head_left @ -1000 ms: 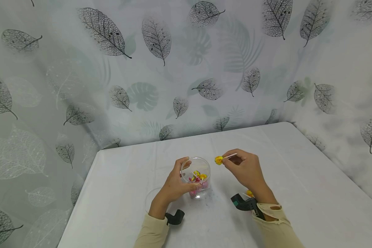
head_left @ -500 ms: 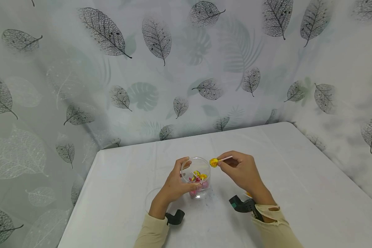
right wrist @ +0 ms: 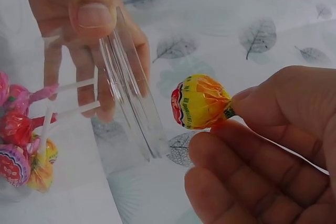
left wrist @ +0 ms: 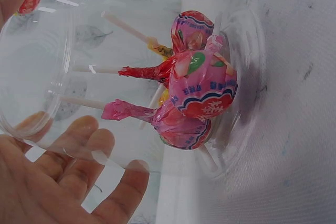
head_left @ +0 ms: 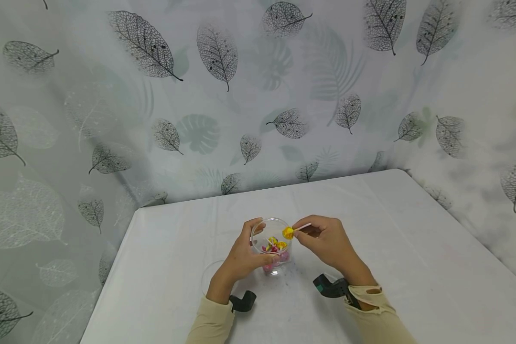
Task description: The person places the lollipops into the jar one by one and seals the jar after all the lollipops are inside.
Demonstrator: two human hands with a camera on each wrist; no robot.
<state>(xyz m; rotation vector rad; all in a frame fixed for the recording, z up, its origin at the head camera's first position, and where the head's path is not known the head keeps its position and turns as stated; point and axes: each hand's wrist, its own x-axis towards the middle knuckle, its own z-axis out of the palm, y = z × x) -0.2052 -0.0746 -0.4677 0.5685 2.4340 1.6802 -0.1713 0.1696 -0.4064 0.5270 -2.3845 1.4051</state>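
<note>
My left hand grips a clear plastic jar, fingers and thumb around its side near the top. The jar stands upright and uncovered on the table. Several wrapped lollipops lie in its lower part; the left wrist view shows a pink lollipop in front, with yellow wrappers behind. Between thumb and forefinger, my right hand pinches a yellow lollipop just under its wrapped head. That head, with a red-and-white label, is right by the jar's rim on the right side, its stick pointing back over the hand.
A clear round lid lies on the white-covered table, partly behind my left wrist. Black camera mounts stick out from both wrists. Leaf-printed curtains surround the table at the back and sides.
My right hand has moved left with the yellow lollipop, bringing its head to the jar's rim. Another yellow lollipop on the table is now hidden behind the right wrist. The left hand and jar stayed still.
</note>
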